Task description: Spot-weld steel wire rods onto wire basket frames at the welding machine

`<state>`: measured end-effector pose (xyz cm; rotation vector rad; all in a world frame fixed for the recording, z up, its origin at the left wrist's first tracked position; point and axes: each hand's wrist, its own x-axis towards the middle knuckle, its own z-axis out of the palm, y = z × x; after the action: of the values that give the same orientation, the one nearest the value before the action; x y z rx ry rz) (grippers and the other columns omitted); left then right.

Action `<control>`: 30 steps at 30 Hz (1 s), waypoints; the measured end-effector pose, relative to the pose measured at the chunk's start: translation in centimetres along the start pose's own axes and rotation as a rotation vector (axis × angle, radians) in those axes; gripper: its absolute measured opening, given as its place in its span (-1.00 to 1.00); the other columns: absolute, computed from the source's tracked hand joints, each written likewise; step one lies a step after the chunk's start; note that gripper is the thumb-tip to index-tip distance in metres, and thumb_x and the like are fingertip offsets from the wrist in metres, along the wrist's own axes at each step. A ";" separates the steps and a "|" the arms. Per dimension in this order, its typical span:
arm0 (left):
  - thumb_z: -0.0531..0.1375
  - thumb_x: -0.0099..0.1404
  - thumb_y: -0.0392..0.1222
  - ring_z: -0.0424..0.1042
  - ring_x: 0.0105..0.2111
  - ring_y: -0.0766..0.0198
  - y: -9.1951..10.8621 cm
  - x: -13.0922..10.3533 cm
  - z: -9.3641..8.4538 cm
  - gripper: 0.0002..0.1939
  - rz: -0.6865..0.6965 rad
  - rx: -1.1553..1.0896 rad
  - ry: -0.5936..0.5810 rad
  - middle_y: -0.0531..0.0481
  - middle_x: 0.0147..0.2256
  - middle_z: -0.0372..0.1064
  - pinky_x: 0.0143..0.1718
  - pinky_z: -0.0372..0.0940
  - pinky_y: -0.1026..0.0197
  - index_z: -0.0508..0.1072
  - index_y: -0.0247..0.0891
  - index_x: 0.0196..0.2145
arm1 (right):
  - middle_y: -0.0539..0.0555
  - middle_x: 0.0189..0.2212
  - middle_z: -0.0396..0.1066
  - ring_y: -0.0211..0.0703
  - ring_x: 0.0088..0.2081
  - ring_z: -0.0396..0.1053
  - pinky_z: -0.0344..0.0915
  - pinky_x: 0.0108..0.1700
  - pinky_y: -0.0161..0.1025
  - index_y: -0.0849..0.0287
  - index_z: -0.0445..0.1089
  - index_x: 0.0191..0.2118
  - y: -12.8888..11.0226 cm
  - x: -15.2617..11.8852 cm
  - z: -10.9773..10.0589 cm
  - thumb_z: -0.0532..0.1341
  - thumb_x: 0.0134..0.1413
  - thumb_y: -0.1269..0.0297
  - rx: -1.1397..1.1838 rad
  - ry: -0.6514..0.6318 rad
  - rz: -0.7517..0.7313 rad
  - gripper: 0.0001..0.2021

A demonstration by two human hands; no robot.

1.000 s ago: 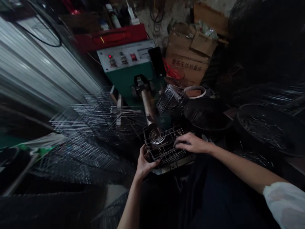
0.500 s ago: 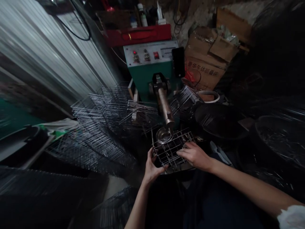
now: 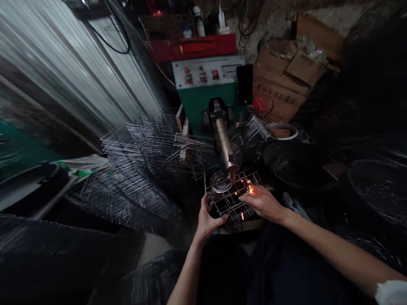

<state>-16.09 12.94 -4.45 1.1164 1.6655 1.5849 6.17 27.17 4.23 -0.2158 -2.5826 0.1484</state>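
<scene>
The room is dim. On the left slants a ribbed metal wall (image 3: 104, 72); further right, a rough, patchy wall (image 3: 254, 46) shows at the back. Under the near side of the wire rack (image 3: 229, 207) a pale edge (image 3: 243, 225) can be seen; the rest of that surface is lost in the dark.

A bottle (image 3: 199, 24) carries a label too small to read, and the print on the control panel (image 3: 206, 71) is blurred. To their right, a cardboard box (image 3: 276, 89) bears Chinese characters: 豪华午休折叠床.

At the far left sits a black tub (image 3: 47, 173), then a heap of wire grids (image 3: 140, 148). The left hand (image 3: 206, 220) has its grip clamped on the rack's near left corner, thumb on the near edge. A shiny metal ring (image 3: 221, 182) sits at the rack's far left part. Above, a metal arm (image 3: 226, 146) reaches down from the green machine (image 3: 197, 106), which bears a red case (image 3: 219, 45) and, on its right, a black phone (image 3: 244, 84).

Sparks (image 3: 250, 189) glow by the fingertips of the right hand (image 3: 263, 205), which touches the rack's right part; whether that grip is closed on a wire, I cannot tell. Beyond stand a dark basin (image 3: 310, 167) holding thin wires and another basin (image 3: 352, 167).
</scene>
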 end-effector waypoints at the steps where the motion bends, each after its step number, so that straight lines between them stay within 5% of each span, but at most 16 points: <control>1: 0.51 -0.12 -0.04 0.39 0.12 -0.11 0.0 0.0 0.0 0.09 -0.003 0.002 0.000 -0.22 0.19 0.19 0.16 0.30 -0.19 0.03 -0.10 0.27 | 0.10 -0.22 0.54 -0.06 -0.18 0.33 0.25 -0.12 -0.17 0.17 0.46 -0.04 0.1 0.1 0.0 0.17 0.33 0.39 0.008 0.009 0.005 -0.83; 15: 0.51 -0.09 -0.03 0.42 0.10 -0.12 0.1 3.6 -1.2 0.09 -0.087 -0.027 0.023 -0.26 0.22 0.18 0.09 0.38 -0.15 0.03 -0.08 0.29 | 0.12 -0.33 0.40 -0.03 -0.21 0.25 0.12 -0.17 -0.17 0.18 0.43 -0.28 2.7 2.8 1.9 0.21 0.32 0.09 -0.199 0.085 0.140 -0.74; 19: 0.54 -0.15 -0.02 0.39 0.12 -0.15 0.0 5.3 -1.8 0.12 -0.106 -0.037 0.053 -0.28 0.22 0.17 0.13 0.33 -0.20 0.08 -0.10 0.28 | 0.14 -0.30 0.42 -0.01 -0.19 0.27 0.15 -0.16 -0.15 0.20 0.45 -0.24 3.7 4.1 2.0 0.23 0.31 0.16 -0.206 0.051 0.160 -0.80; 24: 0.52 -0.10 -0.01 0.33 0.17 -0.22 -0.2 6.9 -3.1 0.12 -0.095 -0.055 0.002 -0.28 0.25 0.13 0.13 0.32 -0.25 0.05 -0.09 0.31 | 0.14 -0.30 0.41 -0.04 -0.20 0.31 0.27 -0.14 -0.16 0.19 0.45 -0.21 4.1 4.6 1.0 0.18 0.34 0.31 0.031 0.040 0.170 -0.87; 30: 0.57 -0.23 -0.12 -0.01 0.37 -0.23 -4.2 5.6 -2.7 0.47 -0.068 -0.092 -0.176 -0.26 0.40 -0.14 0.34 0.02 -0.23 -0.30 0.02 0.41 | 0.12 -0.22 0.48 -0.09 -0.19 0.46 0.38 -0.15 -0.16 0.10 0.42 -0.11 2.0 -0.5 -0.9 0.07 0.38 0.31 0.411 0.147 0.383 -0.83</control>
<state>-21.90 16.67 -7.46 1.1071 1.4851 1.4614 7.28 29.06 4.47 -0.5410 -2.2778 0.7622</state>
